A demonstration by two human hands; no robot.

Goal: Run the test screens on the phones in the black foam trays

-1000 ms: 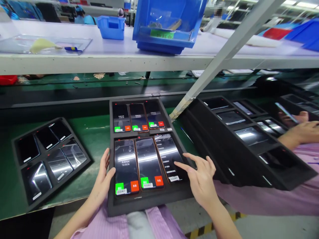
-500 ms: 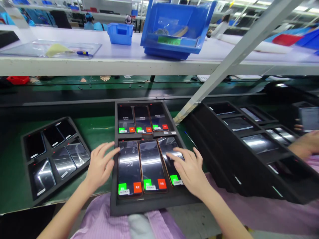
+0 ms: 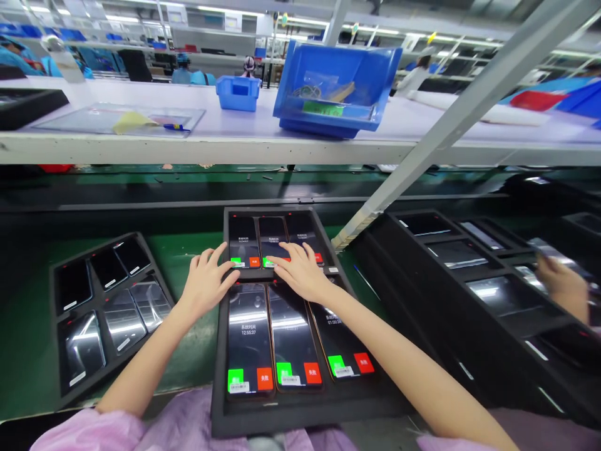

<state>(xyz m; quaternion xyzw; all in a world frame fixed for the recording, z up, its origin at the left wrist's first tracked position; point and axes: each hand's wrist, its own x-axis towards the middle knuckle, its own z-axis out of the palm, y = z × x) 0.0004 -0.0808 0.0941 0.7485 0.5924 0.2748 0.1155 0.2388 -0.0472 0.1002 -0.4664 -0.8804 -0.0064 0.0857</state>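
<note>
A black foam tray (image 3: pixel 300 416) in front of me holds two rows of smartphones with lit screens. Fingers apart, my left hand (image 3: pixel 206 279) rests at the tray's left side, its fingertips by the lower edge of the upper left phone (image 3: pixel 243 232). My right hand (image 3: pixel 303 272) lies spread over the upper row, fingers on or just above the upper middle phone (image 3: pixel 270 228) and partly hiding the upper right phone (image 3: pixel 299 227). The lower left phone (image 3: pixel 248 341), lower middle phone (image 3: pixel 293 332) and lower right phone (image 3: pixel 340 338) show green and red buttons.
On the left, another tray (image 3: pixel 113 300) carries several dark phones. Stacked trays (image 3: pixel 404 275) stand at the right, where a co-worker's hand (image 3: pixel 563 285) holds a phone. A slanted metal post (image 3: pixel 417 166) rises beside my tray. Blue bins (image 3: pixel 338 78) sit on the shelf above.
My right hand has moved from the lower right phone up and left to the upper row. My left hand has shifted toward the upper left phone. The view has tilted upward.
</note>
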